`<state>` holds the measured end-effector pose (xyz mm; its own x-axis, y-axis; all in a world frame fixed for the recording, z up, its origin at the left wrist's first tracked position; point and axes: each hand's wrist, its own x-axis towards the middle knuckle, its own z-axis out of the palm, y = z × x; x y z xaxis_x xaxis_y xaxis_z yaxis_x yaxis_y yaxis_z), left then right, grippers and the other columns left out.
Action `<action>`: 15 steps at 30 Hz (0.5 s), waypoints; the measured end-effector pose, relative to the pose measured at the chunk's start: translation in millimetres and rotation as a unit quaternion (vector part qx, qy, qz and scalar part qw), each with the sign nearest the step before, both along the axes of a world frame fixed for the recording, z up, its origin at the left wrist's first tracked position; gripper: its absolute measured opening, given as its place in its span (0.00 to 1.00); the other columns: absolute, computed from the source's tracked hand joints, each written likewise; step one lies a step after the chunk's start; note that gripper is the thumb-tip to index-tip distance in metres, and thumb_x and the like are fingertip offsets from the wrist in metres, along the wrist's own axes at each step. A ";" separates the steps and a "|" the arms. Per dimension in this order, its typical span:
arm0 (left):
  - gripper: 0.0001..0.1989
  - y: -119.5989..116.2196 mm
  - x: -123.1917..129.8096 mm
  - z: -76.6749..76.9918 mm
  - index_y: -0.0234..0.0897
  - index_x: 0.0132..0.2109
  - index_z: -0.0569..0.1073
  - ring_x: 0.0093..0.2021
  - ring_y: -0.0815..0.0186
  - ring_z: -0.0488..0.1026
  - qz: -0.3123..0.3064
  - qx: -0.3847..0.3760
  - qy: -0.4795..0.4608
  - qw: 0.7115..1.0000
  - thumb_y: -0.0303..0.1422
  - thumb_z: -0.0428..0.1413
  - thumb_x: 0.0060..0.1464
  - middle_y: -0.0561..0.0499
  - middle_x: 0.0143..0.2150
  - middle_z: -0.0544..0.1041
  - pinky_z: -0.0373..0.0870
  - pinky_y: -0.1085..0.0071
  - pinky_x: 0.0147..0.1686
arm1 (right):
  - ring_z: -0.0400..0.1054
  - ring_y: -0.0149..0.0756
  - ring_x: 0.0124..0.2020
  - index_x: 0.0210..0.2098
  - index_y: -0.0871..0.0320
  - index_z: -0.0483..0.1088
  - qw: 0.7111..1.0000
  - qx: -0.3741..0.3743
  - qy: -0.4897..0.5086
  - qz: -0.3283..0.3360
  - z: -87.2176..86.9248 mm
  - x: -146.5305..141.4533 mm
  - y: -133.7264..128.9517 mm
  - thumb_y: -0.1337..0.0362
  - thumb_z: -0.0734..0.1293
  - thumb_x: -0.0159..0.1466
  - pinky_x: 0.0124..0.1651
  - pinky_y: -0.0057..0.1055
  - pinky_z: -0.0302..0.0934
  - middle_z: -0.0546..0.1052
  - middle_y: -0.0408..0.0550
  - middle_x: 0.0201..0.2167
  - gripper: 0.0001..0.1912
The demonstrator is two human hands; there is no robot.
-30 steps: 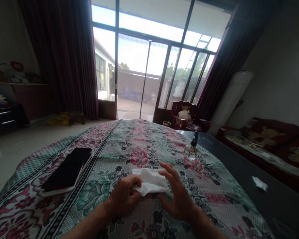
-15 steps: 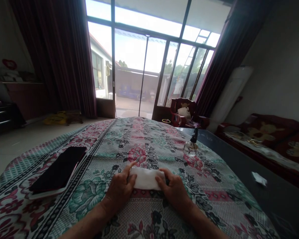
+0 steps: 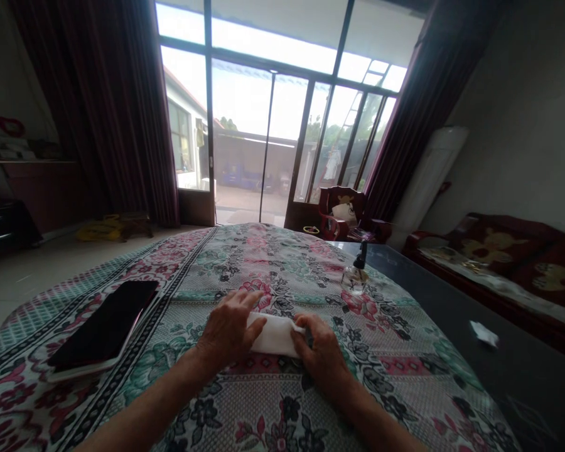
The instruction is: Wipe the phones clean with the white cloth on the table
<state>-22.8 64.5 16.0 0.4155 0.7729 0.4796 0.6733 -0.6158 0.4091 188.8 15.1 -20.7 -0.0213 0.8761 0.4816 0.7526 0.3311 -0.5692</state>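
A folded white tissue (image 3: 274,334), a flat strip, lies crosswise on the flowered tablecloth (image 3: 263,392) in front of me. My left hand (image 3: 230,323) rests over its left end, fingers stretched forward and thumb lying on the strip. At the other end, my right hand (image 3: 317,344) is closed, with thumb and curled fingers pinching the right edge, where a corner is turned up. Beyond my right hand stands a small clear glass bottle (image 3: 355,279) with a black top. A dark-screened tablet or large phone (image 3: 106,323) lies to the left on something pale and flat.
A dark tabletop (image 3: 452,376) borders the cloth on the right, with a crumpled white piece (image 3: 484,334) on it. Farther right is a wooden sofa (image 3: 489,242). A wooden armchair (image 3: 341,210) stands near the glass doors (image 3: 258,144) at the back.
My left hand has loosened from a pinch and spread its fingers over the tissue's left end. My right hand still grips the right end, whose edge now turns up. The view has shifted slightly.
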 end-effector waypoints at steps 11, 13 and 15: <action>0.11 16.3 24.8 16.6 0.36 0.37 0.78 0.21 0.71 0.66 -0.257 -0.427 -0.031 0.866 0.34 0.57 0.44 0.56 0.24 0.74 0.56 0.78 0.20 | 0.60 0.30 0.25 0.36 0.57 0.66 0.961 -0.073 0.257 0.071 10.3 -6.3 -11.8 0.61 0.61 0.62 0.27 0.25 0.54 0.67 0.40 0.25 0.07; 0.10 16.6 26.0 9.1 0.34 0.32 0.76 0.19 0.73 0.62 -0.257 -0.515 -0.105 0.811 0.37 0.57 0.45 0.55 0.22 0.72 0.55 0.78 0.19 | 0.59 0.29 0.23 0.38 0.57 0.65 0.933 -0.112 0.333 0.078 12.0 -8.2 -12.1 0.58 0.61 0.61 0.24 0.24 0.53 0.67 0.40 0.24 0.09; 0.11 16.1 29.1 -1.3 0.33 0.31 0.76 0.17 0.74 0.61 -0.235 -0.549 -0.172 0.783 0.38 0.58 0.44 0.55 0.21 0.71 0.55 0.78 0.19 | 0.62 0.30 0.24 0.39 0.57 0.65 0.921 -0.102 0.370 0.069 12.7 -7.2 -8.3 0.57 0.61 0.61 0.25 0.25 0.56 0.69 0.42 0.27 0.12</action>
<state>6.3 80.6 14.7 0.7697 0.5985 -0.2223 0.2120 0.0888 0.9732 181.6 6.8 -8.0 0.1288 0.9636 0.2342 0.0922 0.2235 -0.9703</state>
